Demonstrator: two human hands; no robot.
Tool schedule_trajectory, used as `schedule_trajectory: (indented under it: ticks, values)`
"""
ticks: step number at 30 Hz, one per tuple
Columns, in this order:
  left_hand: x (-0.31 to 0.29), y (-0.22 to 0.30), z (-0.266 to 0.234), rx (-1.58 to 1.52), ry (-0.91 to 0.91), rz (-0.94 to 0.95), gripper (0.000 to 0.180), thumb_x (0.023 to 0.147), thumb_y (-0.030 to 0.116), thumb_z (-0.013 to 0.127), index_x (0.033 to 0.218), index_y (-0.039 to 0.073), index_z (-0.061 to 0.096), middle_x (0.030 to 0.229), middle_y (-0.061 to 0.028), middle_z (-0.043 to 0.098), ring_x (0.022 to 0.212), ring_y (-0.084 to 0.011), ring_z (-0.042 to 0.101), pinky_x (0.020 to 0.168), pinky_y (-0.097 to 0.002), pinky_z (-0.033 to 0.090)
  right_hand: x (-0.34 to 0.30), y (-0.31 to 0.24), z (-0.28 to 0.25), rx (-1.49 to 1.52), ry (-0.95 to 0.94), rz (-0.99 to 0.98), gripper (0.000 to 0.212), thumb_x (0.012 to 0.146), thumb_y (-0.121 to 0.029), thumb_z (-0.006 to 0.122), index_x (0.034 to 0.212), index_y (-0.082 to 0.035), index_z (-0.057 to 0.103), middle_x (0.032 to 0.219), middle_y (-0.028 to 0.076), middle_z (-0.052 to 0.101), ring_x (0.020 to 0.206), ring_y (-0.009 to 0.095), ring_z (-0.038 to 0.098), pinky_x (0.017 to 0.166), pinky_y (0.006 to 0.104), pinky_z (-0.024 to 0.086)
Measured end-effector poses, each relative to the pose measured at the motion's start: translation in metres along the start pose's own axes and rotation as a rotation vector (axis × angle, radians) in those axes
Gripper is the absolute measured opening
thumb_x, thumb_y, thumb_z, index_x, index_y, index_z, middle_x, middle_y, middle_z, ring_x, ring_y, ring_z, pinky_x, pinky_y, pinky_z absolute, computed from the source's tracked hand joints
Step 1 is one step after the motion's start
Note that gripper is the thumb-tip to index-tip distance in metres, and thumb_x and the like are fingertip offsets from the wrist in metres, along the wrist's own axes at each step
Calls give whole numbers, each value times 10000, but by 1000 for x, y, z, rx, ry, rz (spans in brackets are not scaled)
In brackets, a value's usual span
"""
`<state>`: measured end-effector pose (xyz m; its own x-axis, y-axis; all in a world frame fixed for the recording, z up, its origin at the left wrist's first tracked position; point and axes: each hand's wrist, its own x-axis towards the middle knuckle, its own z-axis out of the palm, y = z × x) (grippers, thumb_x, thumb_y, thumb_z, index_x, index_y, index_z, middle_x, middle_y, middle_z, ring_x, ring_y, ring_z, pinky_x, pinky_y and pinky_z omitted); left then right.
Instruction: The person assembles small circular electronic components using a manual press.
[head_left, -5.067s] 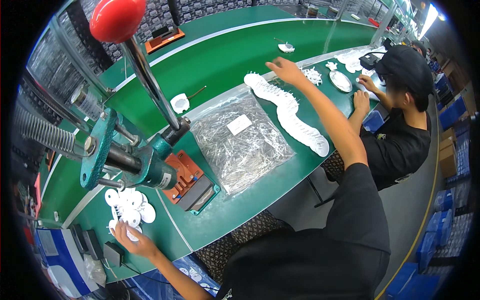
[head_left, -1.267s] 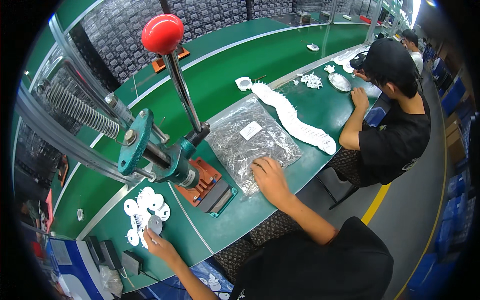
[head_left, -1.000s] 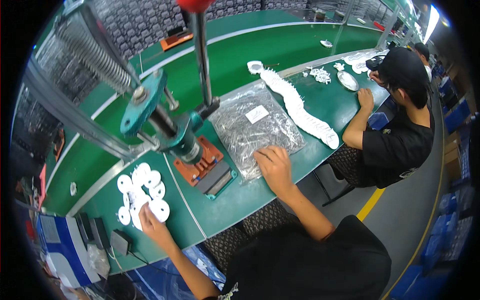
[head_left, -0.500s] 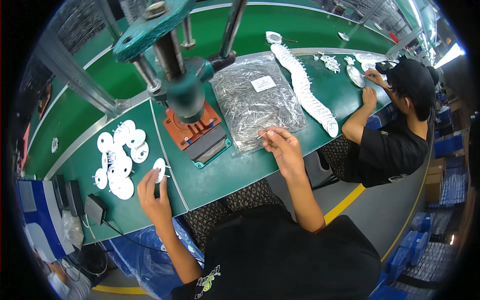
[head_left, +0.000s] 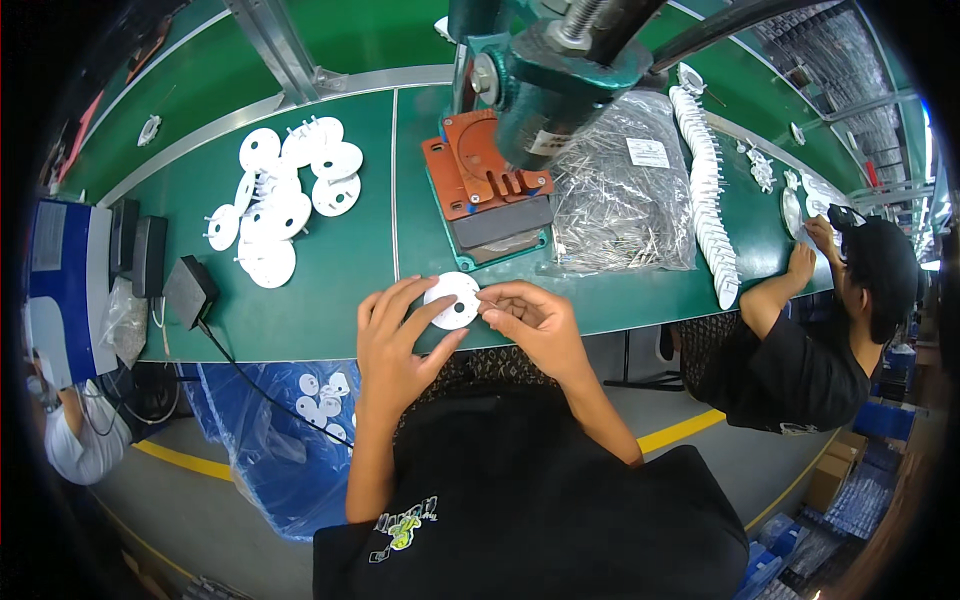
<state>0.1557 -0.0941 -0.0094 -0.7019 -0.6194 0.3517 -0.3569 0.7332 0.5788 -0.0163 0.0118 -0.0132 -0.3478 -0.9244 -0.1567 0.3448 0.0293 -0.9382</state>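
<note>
My left hand (head_left: pixel 393 332) grips a round white plastic disc (head_left: pixel 448 287) with a dark hole in its middle, near the table's front edge. The disc's flat face is turned up toward me. At its right rim my right hand (head_left: pixel 540 328) is closed in a pinch on a thin metal pin (head_left: pixel 486 306), mostly hidden by the fingertips. Beyond my right hand lies a clear plastic bag (head_left: pixel 610 215) full of thin metal pins. A pile of similar white discs with short posts (head_left: pixel 285 215) is on the left of the table.
A green hand press (head_left: pixel 570 100) with an orange fixture (head_left: pixel 470 165) stands ahead of my hands. A row of overlapping white parts (head_left: pixel 706 190) runs beside the bag. A black adapter (head_left: pixel 190 290) sits at left. A co-worker (head_left: pixel 830 330) works at right.
My left hand has brought the disc rightward, away from the pile. My right hand has come from the bag to the disc's rim. The view has swung left.
</note>
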Motion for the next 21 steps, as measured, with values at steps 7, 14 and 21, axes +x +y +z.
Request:
schedule_trajectory:
  ticks: [7,14,21]
  values:
    - [4,3,1,-16,33,-13,334,712,207,819,1014,104,720,1187,-70,662,1155,-272,592,963,-413,385,13,-2,-4,-532,26,-248,99,883,-77,702,950,-9,727,902,76,691,851,189,647,757,288,502]
    - [5,3,3,-5,32,-9,335,703,208,819,1006,104,722,1182,-72,666,1146,-278,597,970,-415,386,15,-3,-4,-590,-20,-329,106,885,-98,695,939,-10,718,885,90,704,822,221,630,731,335,497]
    - [5,3,1,33,-11,1,323,715,156,791,1023,94,713,1196,-88,653,1163,-309,577,992,-427,382,20,9,3,-747,-28,-564,110,873,-122,692,918,-22,707,874,88,686,821,270,615,750,373,496]
